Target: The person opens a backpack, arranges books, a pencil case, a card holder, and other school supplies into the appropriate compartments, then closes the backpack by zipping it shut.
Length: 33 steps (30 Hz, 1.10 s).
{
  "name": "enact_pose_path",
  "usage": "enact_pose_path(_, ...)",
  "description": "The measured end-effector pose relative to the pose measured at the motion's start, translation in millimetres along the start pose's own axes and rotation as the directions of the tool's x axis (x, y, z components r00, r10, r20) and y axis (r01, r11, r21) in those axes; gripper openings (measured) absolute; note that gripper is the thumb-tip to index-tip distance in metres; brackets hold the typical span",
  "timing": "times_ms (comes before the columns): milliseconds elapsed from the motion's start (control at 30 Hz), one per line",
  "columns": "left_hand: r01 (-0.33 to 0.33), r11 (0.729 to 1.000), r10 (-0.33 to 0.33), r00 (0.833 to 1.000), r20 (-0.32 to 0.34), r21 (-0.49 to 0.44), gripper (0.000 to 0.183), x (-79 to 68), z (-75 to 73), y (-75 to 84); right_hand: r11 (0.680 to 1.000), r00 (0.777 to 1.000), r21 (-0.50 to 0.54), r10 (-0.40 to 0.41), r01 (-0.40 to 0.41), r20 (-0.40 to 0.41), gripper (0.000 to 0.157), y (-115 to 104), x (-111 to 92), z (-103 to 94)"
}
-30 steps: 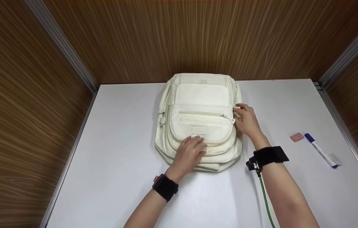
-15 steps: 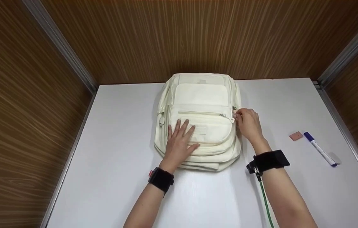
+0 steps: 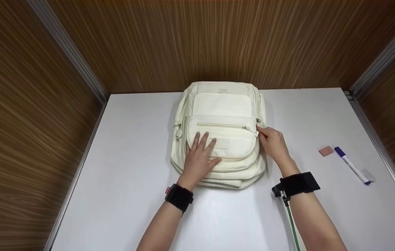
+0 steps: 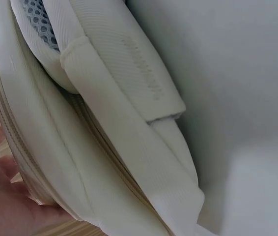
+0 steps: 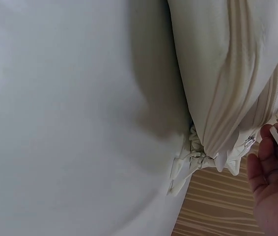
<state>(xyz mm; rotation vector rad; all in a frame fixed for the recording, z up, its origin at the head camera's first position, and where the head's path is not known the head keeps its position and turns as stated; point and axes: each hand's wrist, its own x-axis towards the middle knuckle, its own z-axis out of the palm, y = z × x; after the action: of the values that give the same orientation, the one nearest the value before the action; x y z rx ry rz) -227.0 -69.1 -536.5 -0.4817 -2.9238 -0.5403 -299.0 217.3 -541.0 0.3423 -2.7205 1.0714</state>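
Observation:
A cream backpack lies on the white table, its front pockets facing up. My left hand rests on the lower left of its front pocket, fingers straight and spread. In the left wrist view, part of the left hand shows beside the bag's zipped edge. At the bag's right side, my right hand pinches a small pale zipper pull between thumb and fingers. Another zipper slider sits at the right end of the short front zip. The right wrist view also shows several hanging zipper cords beside the bag.
To the right lie a pinkish square piece and a white marker with a blue cap. A green cable hangs from the right wrist strap. Wood-patterned panels enclose the table at the back and sides.
My left hand has shifted up and left on the bag, and its fingers have spread out. The right hand has moved slightly down along the bag's side, now pinching the pull.

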Motion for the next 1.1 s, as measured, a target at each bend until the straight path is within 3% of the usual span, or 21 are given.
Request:
enact_pose_path(467,0.009,1.0,-0.009,1.0,0.003,0.0,0.072,0.5,0.8,6.5,0.992,0.999,-0.128,-0.004,0.01,0.043,0.024,-26.1,-33.5,-9.1)
enact_pose_path(733,0.011,1.0,-0.011,1.0,0.009,0.023,0.072,-0.6,-1.2,5.8,0.987,0.992,-0.157,0.039,-0.021,0.116,0.015,-43.8,-43.8,-12.4)
enact_pose_path(900,0.013,1.0,-0.013,1.0,0.009,0.014,0.072,-0.4,-0.6,5.8,0.983,0.987,-0.181,0.037,-0.008,0.157,0.03,-51.0,-45.8,-14.3)
enact_pose_path(1100,0.013,1.0,-0.013,1.0,0.001,0.012,0.073,-0.3,0.1,7.9,0.981,0.984,-0.19,0.006,0.028,0.179,0.036,-57.7,-48.7,-16.8)
